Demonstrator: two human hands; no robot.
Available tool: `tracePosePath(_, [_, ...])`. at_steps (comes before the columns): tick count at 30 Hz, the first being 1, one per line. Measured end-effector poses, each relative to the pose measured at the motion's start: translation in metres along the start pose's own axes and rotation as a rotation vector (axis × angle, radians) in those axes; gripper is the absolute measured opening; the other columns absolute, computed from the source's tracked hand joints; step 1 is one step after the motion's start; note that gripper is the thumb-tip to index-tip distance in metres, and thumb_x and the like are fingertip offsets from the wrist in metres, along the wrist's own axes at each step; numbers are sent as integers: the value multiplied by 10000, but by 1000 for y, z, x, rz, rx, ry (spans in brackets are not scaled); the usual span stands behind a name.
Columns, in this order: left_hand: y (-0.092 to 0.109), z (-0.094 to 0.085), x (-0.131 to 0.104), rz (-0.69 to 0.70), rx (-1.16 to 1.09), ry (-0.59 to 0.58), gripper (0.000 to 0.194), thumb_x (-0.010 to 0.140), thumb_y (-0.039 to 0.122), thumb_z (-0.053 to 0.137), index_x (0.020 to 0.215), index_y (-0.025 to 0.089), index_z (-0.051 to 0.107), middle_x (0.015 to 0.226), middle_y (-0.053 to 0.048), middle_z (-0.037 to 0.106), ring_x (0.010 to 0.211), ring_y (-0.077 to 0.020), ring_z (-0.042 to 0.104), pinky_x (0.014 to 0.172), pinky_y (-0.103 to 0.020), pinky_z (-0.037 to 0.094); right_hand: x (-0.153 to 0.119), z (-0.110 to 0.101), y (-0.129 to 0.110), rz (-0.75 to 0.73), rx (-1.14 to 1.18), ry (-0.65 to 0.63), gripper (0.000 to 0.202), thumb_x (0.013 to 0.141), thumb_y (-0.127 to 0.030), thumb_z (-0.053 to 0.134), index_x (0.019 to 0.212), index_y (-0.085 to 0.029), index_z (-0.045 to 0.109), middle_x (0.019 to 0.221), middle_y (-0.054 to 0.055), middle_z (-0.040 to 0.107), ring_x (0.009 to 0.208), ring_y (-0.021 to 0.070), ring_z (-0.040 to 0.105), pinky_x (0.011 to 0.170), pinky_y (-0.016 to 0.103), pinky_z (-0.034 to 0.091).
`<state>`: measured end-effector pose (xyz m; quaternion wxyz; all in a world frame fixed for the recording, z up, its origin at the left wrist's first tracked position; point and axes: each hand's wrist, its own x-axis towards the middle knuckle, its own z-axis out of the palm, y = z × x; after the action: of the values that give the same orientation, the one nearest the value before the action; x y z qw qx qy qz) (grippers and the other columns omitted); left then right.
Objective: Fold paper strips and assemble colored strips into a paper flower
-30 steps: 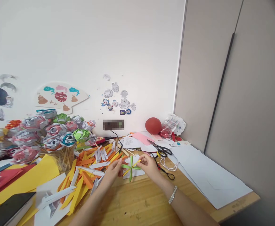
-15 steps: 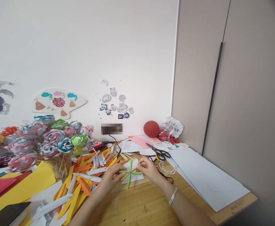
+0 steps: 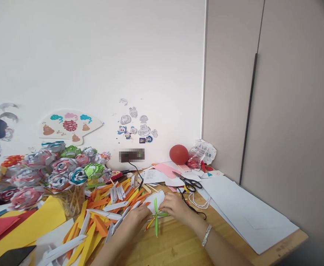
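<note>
Between my hands is a folded paper star with narrow green arms in a cross and thin yellow-orange strips. My left hand is closed at its left side, fingertips bent against the left arm. My right hand pinches it from the upper right, near the centre, and covers part of the right side. One green arm points toward me and another points away. Behind it, a white sheet of paper lies on the wooden table, partly covered by my right hand.
Orange, yellow and white folded paper strips are heaped on the left. Beyond them stand paper flowers. Black scissors, a pearl string and a red balloon lie behind my right hand. White sheets cover the right side.
The paper star has tilted and shifted slightly down and right. My left hand has moved down and right with it, and my right hand has lowered, its fingers now closer to the centre.
</note>
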<state>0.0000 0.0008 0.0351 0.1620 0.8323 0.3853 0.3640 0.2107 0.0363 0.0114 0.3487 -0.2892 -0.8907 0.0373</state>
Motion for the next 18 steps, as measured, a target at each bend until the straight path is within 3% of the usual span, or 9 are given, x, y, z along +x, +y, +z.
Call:
tracePosePath(4, [-3,-1,2,-24,38,-36,181,756,305,511,663,213,636,639,-20,608,591,-171,536,571,-242,390,1,0,-1,-47,-87,55,186,850,-258,463,802,-220,640,689,20,562,724,164,489,662,267,374])
tracePosePath(10, [-7,1,6,-214,-124,14,251,761,365,487,833,179,640,632,-28,613,532,-169,561,571,-267,440,1,-2,-8,-36,-185,90,233,873,-212,399,847,-212,630,671,26,532,688,163,448,642,274,350])
tracePosePath(18, [2,5,7,-184,-113,67,230,724,382,541,819,211,661,812,-68,672,729,-209,595,662,-291,472,4,-9,-26,180,-70,293,89,762,-287,596,768,-225,660,948,42,543,922,196,442,797,320,342])
